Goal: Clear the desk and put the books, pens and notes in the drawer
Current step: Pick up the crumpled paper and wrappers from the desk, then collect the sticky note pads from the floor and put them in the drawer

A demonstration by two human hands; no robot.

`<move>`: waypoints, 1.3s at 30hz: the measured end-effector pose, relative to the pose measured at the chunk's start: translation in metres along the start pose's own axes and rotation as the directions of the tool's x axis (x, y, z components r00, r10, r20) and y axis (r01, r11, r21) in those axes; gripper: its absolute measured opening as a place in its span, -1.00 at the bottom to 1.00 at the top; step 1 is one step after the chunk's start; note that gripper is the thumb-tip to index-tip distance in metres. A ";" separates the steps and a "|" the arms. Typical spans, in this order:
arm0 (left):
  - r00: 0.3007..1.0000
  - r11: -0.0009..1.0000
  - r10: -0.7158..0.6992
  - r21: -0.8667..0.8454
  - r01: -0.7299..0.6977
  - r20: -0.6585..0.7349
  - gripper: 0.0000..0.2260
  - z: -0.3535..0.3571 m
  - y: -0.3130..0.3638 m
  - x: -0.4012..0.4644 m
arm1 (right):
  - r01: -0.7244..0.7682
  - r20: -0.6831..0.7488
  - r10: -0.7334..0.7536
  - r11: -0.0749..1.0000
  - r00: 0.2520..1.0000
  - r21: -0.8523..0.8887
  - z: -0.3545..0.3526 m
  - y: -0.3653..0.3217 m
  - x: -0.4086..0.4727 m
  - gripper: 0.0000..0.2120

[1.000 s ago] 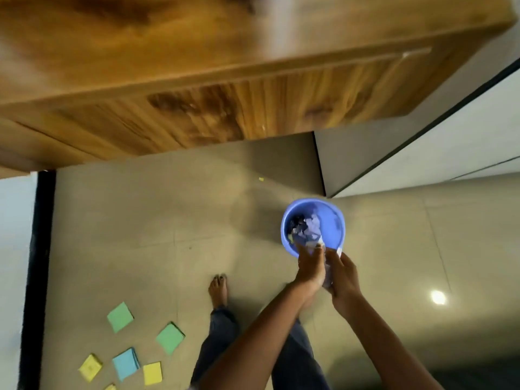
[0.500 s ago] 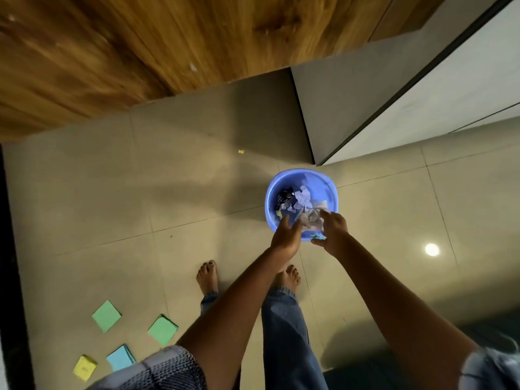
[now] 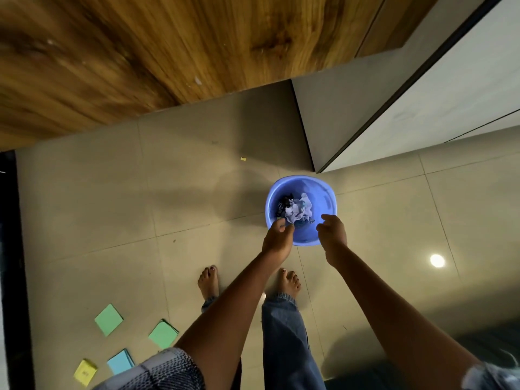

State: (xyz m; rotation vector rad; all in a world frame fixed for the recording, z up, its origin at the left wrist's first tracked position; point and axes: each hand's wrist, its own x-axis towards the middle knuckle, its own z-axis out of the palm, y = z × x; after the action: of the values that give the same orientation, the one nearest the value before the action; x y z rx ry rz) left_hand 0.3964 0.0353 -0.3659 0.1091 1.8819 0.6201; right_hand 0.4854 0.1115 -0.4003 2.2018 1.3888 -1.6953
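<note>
Both hands hover over the blue bin [image 3: 323,192] on the floor: your left hand [image 3: 277,237] pinches a small scrap, your right hand [image 3: 332,235] hangs loosely curled, holding nothing. Release the scrap squarely above the crumpled paper [image 3: 299,211]; the sticky notes [image 3: 108,319] lie near-left.
</note>
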 end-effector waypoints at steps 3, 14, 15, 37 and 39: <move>0.999 1.000 0.027 0.007 -0.027 -0.039 -0.68 -0.009 0.000 -0.018 | 0.127 0.005 -0.128 0.982 0.992 -0.139 -0.008 0.004 -0.021 -0.60; 0.987 0.992 0.085 0.106 -0.072 -0.133 -0.59 -0.057 -0.054 -0.115 | 0.384 0.022 -0.441 0.757 0.897 -0.529 -0.019 0.015 -0.124 -0.57; 0.985 0.993 0.080 0.096 -0.066 -0.153 -0.58 -0.060 -0.062 -0.125 | 0.390 0.040 -0.444 0.738 0.895 -0.550 -0.017 0.017 -0.130 -0.56; 0.897 0.923 -0.246 -0.372 0.100 -0.369 -0.59 -0.146 -0.344 -0.249 | 0.743 0.628 -0.421 0.203 0.655 -0.638 0.167 0.141 -0.295 -0.61; 0.885 0.916 -0.281 -0.378 0.133 -0.370 -0.59 -0.143 -0.376 -0.257 | 0.726 0.619 -0.411 0.188 0.670 -0.661 0.185 0.166 -0.313 -0.64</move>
State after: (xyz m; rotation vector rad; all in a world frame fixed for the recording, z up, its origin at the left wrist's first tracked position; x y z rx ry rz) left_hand 0.4511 -0.4316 -0.2862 -0.4903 2.1222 0.8607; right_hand 0.4517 -0.2757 -0.3049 0.7505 2.4132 -0.8141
